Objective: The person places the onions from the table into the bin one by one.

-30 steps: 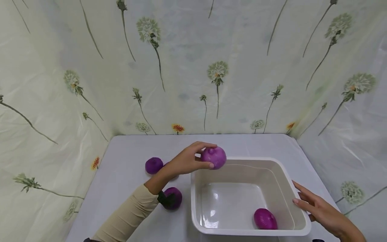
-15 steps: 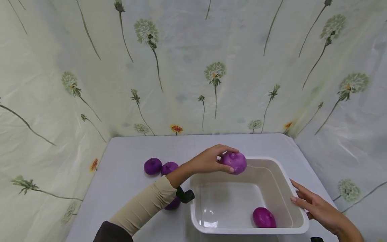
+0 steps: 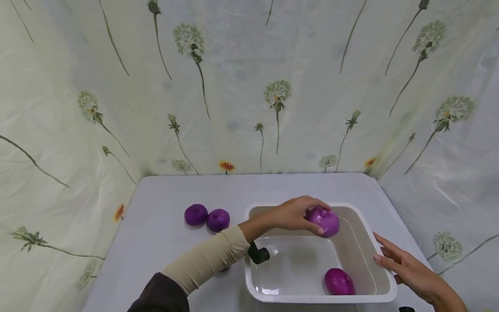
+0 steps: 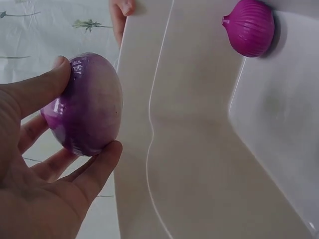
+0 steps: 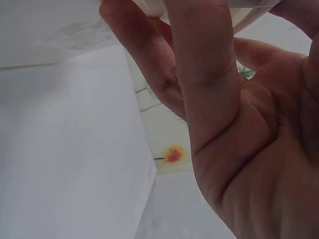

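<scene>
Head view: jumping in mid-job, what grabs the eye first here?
The left hand holds a purple onion over the white tub, where another onion lies near the front right corner. The right hand rests straight-fingered at the tub's right rim; two more onions sit on the table to the left.

Two purple onions (image 3: 206, 218) lie touching on the table (image 3: 163, 242).

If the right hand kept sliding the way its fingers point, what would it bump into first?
The right hand points its straight fingers at the right rim of the white plastic tub. It would likely meet that rim first; the fingertips look to be right at it already, though depth is unclear.
</scene>
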A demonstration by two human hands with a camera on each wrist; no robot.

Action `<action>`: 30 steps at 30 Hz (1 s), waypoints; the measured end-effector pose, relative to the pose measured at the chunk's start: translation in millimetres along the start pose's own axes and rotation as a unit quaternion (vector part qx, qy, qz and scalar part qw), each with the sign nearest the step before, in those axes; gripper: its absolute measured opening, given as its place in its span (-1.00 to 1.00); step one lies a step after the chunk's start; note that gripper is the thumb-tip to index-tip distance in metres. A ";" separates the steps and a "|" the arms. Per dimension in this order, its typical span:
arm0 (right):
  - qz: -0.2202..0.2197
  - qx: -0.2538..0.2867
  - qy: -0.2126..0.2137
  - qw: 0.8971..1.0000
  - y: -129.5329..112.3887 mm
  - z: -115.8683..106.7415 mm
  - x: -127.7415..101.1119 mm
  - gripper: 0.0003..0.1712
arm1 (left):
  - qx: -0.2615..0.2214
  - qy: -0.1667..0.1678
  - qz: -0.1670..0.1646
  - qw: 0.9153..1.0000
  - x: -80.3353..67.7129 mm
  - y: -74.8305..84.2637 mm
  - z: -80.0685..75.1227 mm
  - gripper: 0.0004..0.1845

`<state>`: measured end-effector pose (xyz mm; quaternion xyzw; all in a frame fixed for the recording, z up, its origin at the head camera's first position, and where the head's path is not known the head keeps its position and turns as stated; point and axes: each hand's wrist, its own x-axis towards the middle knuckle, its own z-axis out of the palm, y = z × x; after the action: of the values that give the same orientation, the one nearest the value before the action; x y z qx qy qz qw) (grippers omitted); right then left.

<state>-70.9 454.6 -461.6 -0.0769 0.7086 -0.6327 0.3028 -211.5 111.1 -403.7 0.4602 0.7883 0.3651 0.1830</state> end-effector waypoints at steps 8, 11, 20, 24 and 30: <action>0.004 -0.002 0.003 1.000 -1.2 -1.2 0.7 -0.27 | 0.030 -0.007 0.006 1.000 15.8 -1.1 15.0 -0.38; 0.009 -0.001 0.004 1.000 -0.7 -0.9 0.6 -0.27 | 0.024 -0.021 0.005 0.999 19.1 -4.6 21.8 -0.38; 0.012 0.000 0.008 1.000 0.3 -0.6 -1.2 -0.27 | 0.049 -0.056 0.003 0.997 31.3 -13.3 37.7 -0.37; 0.017 -0.005 0.011 1.000 -0.9 0.3 -1.5 -0.27 | 0.043 -0.065 -0.009 0.997 36.6 -14.7 44.1 -0.37; 0.017 -0.013 0.019 1.000 -1.9 2.1 -2.0 -0.27 | 0.059 -0.071 -0.014 0.996 43.4 -18.6 55.4 -0.37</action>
<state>-68.7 453.5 -459.2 -0.0569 0.7235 -0.6195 0.2993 -210.1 165.2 -452.4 0.4839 0.7997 0.2817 0.2166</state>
